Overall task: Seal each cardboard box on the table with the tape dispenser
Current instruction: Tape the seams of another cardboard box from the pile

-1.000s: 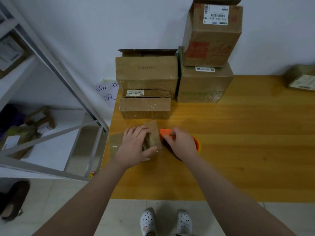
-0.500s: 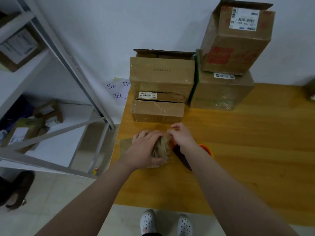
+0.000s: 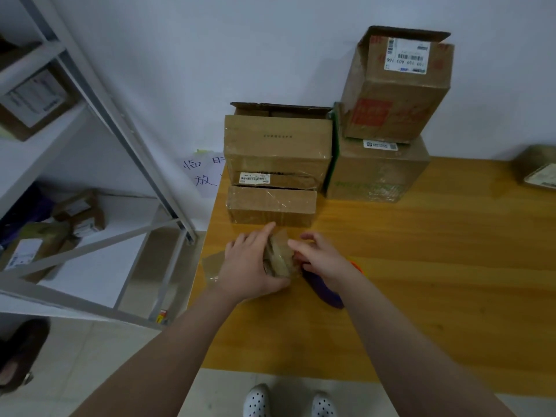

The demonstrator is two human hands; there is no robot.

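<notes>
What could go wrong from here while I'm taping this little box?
The box sits near the table's left edge; a push from the left hand might slide it off. The dispenser lies under the right hand, so the wrist could snag on it. The tilted open box atop the stack may topple if the table is jolted.

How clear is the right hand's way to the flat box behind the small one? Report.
Probably yes. The flat box lies just beyond the right hand, with bare table between; only the small box that the left hand grips sits beside the path.
</notes>
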